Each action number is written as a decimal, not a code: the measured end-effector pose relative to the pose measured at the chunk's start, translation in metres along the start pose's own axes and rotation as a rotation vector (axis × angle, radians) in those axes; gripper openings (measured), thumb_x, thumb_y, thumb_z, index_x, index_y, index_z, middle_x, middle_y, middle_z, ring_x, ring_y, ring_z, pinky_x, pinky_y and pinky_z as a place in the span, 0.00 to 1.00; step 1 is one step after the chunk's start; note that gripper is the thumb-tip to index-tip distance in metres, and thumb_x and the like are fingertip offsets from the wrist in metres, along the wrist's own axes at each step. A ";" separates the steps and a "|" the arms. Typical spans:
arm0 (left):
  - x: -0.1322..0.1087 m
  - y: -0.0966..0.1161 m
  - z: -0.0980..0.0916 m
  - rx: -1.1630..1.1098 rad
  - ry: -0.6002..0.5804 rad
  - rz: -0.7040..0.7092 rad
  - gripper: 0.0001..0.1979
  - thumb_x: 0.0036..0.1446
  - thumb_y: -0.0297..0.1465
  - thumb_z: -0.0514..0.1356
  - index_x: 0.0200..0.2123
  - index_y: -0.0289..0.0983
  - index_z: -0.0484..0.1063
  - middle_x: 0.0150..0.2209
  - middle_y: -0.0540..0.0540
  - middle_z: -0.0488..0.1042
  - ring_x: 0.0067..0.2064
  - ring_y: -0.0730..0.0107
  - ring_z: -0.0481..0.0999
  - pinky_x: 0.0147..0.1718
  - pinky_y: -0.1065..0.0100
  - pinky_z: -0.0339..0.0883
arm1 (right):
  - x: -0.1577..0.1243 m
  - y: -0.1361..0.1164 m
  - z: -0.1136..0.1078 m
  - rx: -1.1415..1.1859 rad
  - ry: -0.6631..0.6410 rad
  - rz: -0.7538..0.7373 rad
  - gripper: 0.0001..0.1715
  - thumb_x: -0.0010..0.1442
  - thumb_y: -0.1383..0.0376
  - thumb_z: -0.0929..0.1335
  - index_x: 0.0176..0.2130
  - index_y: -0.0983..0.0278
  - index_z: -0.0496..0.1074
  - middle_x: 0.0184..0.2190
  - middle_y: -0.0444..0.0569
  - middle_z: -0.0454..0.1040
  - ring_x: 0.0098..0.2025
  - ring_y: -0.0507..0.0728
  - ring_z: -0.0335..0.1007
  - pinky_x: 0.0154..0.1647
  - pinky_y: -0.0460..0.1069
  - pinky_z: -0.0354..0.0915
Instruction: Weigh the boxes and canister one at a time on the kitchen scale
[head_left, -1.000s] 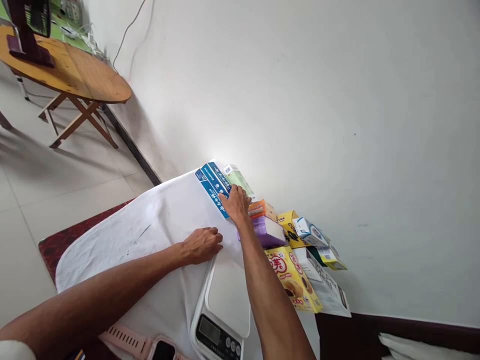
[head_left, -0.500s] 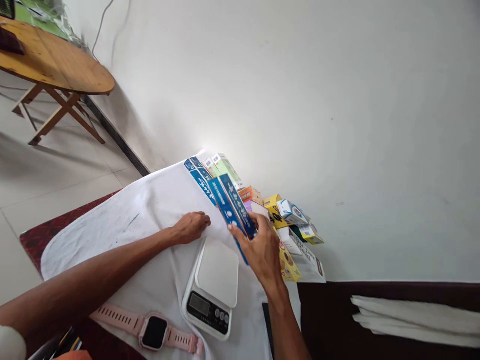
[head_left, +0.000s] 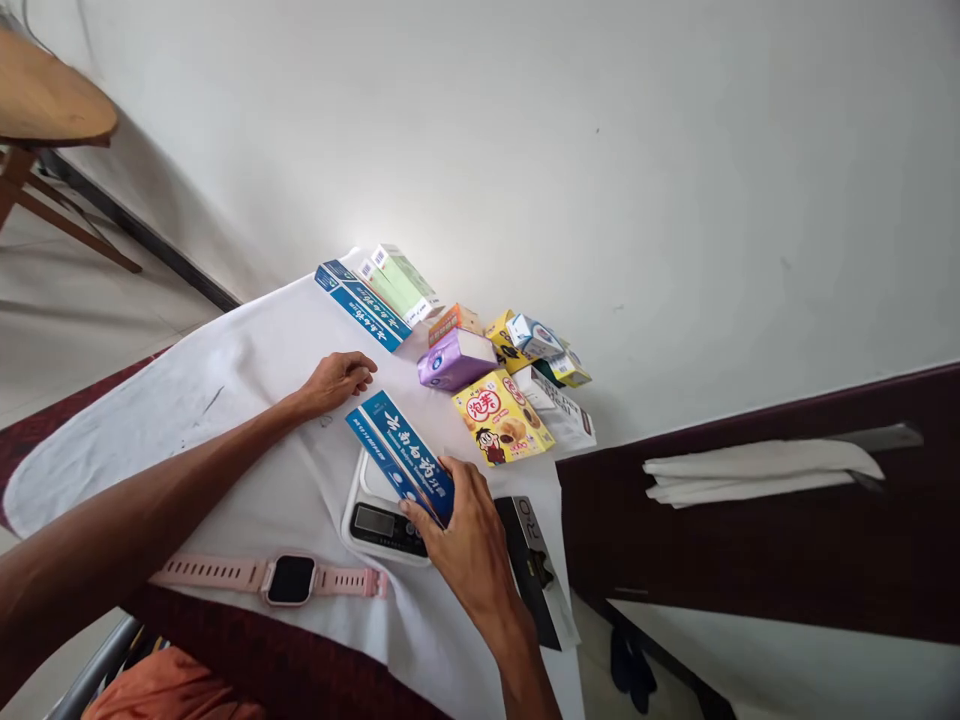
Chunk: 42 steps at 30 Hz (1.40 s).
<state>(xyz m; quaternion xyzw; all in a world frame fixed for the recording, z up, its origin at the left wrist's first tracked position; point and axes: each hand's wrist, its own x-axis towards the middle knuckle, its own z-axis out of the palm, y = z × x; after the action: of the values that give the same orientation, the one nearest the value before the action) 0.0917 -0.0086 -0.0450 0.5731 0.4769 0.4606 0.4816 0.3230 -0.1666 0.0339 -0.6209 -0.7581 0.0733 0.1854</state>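
Observation:
My right hand [head_left: 469, 535] grips the lower end of a blue toothpaste box [head_left: 405, 450], tilted above the white kitchen scale [head_left: 360, 500] and covering much of its plate. On the cloth beyond the scale, my left hand [head_left: 341, 381] rests with its fingers curled together; whether anything is between them is hidden. Another blue toothpaste box [head_left: 367, 312] lies farther back beside pale green boxes [head_left: 405, 280]. A purple box [head_left: 455, 360] and a yellow snack box [head_left: 501, 418] are to the right of my left hand.
A pink-strapped watch [head_left: 291, 580] lies at the table's near side. A black and grey box [head_left: 538, 570] is right of my right hand. More cartons [head_left: 534, 337] stand by the wall. White cloth [head_left: 247, 350] covers the table.
The view has shifted, so the table items sit farther left and higher. My right hand has brought the toothpaste box from beside the carton pile to over the scale.

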 end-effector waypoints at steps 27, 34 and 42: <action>-0.013 0.018 -0.006 0.294 -0.027 -0.009 0.16 0.51 0.39 0.61 0.41 0.40 0.80 0.30 0.48 0.80 0.34 0.61 0.81 0.45 0.63 0.74 | -0.089 0.069 -0.062 -0.203 0.322 0.384 0.36 0.59 0.49 0.70 0.60 0.64 0.70 0.54 0.59 0.76 0.52 0.69 0.74 0.50 0.61 0.69; -0.015 0.016 -0.005 0.320 -0.019 0.022 0.17 0.51 0.39 0.60 0.42 0.40 0.80 0.29 0.48 0.80 0.34 0.62 0.81 0.40 0.65 0.74 | -0.098 0.122 -0.065 -0.261 0.275 0.521 0.39 0.57 0.48 0.69 0.60 0.67 0.70 0.55 0.61 0.75 0.53 0.70 0.73 0.50 0.60 0.68; -0.014 0.011 -0.006 0.369 -0.021 0.053 0.16 0.53 0.39 0.60 0.42 0.39 0.80 0.30 0.48 0.81 0.34 0.61 0.81 0.42 0.64 0.73 | -0.100 0.137 -0.059 -0.244 0.163 0.536 0.41 0.57 0.46 0.69 0.62 0.66 0.68 0.57 0.62 0.73 0.57 0.71 0.71 0.54 0.62 0.67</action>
<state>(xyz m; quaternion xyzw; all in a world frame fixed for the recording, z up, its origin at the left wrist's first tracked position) 0.0853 -0.0226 -0.0343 0.6690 0.5327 0.3720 0.3609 0.4862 -0.2407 0.0223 -0.8203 -0.5532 -0.0222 0.1436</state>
